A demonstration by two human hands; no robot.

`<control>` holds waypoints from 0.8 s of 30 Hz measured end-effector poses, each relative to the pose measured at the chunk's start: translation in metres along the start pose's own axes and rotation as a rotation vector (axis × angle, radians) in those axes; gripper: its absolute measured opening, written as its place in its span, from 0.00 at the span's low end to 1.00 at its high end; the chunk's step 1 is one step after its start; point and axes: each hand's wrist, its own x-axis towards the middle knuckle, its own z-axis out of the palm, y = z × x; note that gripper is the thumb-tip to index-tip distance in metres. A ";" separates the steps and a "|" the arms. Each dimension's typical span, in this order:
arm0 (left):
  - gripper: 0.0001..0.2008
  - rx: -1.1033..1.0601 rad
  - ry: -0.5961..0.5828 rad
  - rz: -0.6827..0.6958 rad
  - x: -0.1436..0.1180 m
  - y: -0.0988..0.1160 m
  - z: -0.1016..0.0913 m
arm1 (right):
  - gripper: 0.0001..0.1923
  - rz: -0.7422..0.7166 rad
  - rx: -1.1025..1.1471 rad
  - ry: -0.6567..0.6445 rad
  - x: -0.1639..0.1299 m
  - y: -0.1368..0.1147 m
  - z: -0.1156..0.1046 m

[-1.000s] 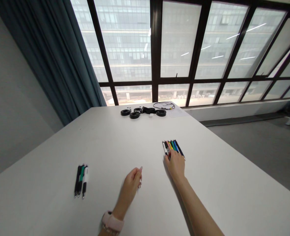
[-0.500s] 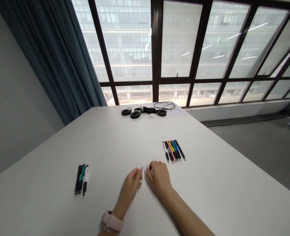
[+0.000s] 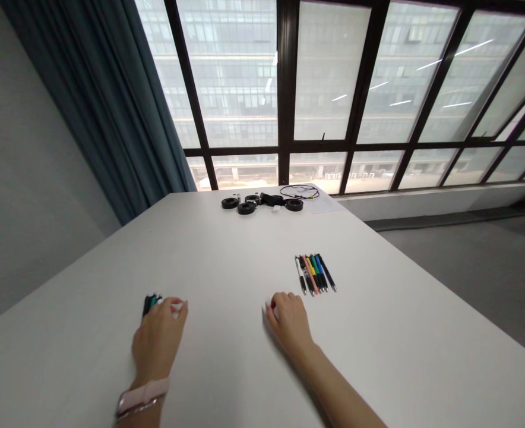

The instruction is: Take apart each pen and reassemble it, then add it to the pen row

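Across your counter (image 3: 231,267), pens (image 3: 146,305) half-hidden by your curled left grip (image 3: 158,337) and coloured pens (image 3: 314,274) beyond your curled right grip (image 3: 290,318) seem rowed for tidiness, pinches unclear.

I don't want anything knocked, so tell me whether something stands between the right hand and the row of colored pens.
Nothing visible does: only white tabletop shows between the right hand and the row of pens. The left hand is off to the left, partly hiding the other pens.
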 end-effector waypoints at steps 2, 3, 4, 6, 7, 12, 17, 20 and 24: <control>0.19 0.084 0.042 -0.069 0.004 -0.013 0.000 | 0.06 0.000 0.006 0.002 0.000 0.002 -0.001; 0.21 0.116 0.043 -0.105 0.005 -0.018 0.001 | 0.06 -0.002 0.008 0.003 0.001 0.002 -0.001; 0.23 0.140 0.046 -0.136 0.006 -0.022 0.001 | 0.05 -0.004 0.009 0.003 0.001 0.003 -0.001; 0.25 0.155 0.021 -0.170 0.007 -0.028 0.002 | 0.05 -0.007 0.007 0.002 0.001 0.003 -0.001; 0.26 0.156 0.003 -0.187 0.007 -0.030 0.003 | 0.05 -0.009 0.006 0.002 0.002 0.003 -0.001; 0.29 0.145 -0.056 -0.217 0.009 -0.039 0.003 | 0.06 -0.009 -0.002 0.008 0.002 0.002 -0.001; 0.29 0.144 -0.105 -0.229 0.011 -0.044 0.004 | 0.06 -0.005 -0.001 0.000 0.002 0.001 -0.002; 0.28 0.144 -0.109 -0.230 0.012 -0.046 0.008 | 0.06 -0.003 -0.001 -0.003 0.002 0.001 -0.003; 0.27 0.099 -0.165 -0.207 0.014 -0.048 0.011 | 0.06 -0.007 -0.006 -0.005 0.002 0.001 -0.003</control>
